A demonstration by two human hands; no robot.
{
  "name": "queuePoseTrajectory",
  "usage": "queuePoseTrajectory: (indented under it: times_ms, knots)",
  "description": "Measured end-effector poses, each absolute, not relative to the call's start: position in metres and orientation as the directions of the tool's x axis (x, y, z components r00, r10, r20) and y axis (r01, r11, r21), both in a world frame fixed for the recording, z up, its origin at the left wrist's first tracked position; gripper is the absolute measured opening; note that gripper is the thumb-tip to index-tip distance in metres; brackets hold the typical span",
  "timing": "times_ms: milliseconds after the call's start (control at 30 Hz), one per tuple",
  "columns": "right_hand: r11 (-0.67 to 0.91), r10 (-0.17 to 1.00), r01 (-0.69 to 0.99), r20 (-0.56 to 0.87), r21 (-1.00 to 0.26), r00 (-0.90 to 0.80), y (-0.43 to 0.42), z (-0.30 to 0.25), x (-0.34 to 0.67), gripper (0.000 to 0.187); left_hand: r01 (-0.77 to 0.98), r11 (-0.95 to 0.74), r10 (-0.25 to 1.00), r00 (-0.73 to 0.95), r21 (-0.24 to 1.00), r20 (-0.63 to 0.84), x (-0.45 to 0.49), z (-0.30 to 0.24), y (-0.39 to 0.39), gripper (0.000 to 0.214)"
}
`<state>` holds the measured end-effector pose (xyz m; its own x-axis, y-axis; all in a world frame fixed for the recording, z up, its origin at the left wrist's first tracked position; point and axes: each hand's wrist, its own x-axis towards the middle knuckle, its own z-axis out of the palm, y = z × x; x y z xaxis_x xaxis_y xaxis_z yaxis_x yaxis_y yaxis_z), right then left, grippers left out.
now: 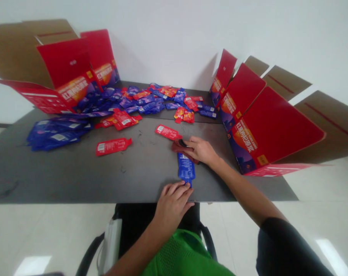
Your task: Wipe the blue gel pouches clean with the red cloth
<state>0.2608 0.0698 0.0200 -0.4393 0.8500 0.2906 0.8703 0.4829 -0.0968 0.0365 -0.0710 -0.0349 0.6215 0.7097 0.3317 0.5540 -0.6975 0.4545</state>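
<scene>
A blue pouch (186, 167) lies on the grey table near its front edge, printed side up, its narrow neck toward me. The fingertips of my left hand (174, 201) rest on that neck, fingers laid out flat and pressing it to the table. My right hand (201, 149) is closed on a brownish-red cloth (178, 146), which covers the pouch's far end. A small black part shows under my right fingers; what it is I cannot tell. Just beyond the cloth lies a red pouch (167, 132), and another red pouch (114, 146) lies farther left.
Blue and red pouches (150, 101) are heaped along the back of the table (61, 176). A stack of blue pouches (57, 132) sits at the left. Open red cartons stand at the left (76, 90) and right (248, 138), flaps raised. A white wall rises behind.
</scene>
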Motion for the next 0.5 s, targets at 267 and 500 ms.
queuePoseTrajectory:
  times_ms: [267,500]
  knots:
    - [0.633,0.771,0.741,0.261,-0.223,-0.58,-0.014,0.024,0.238,0.032,0.574,-0.682,0.723,0.623,0.454,0.299,0.037,-0.032,-0.071,0.039]
    - [0.474,0.854,0.868,0.317,-0.149,-0.412,0.054,0.011,0.263,0.036,0.544,-0.69,0.712,0.63,0.477,0.311,0.036,-0.031,-0.072,0.039]
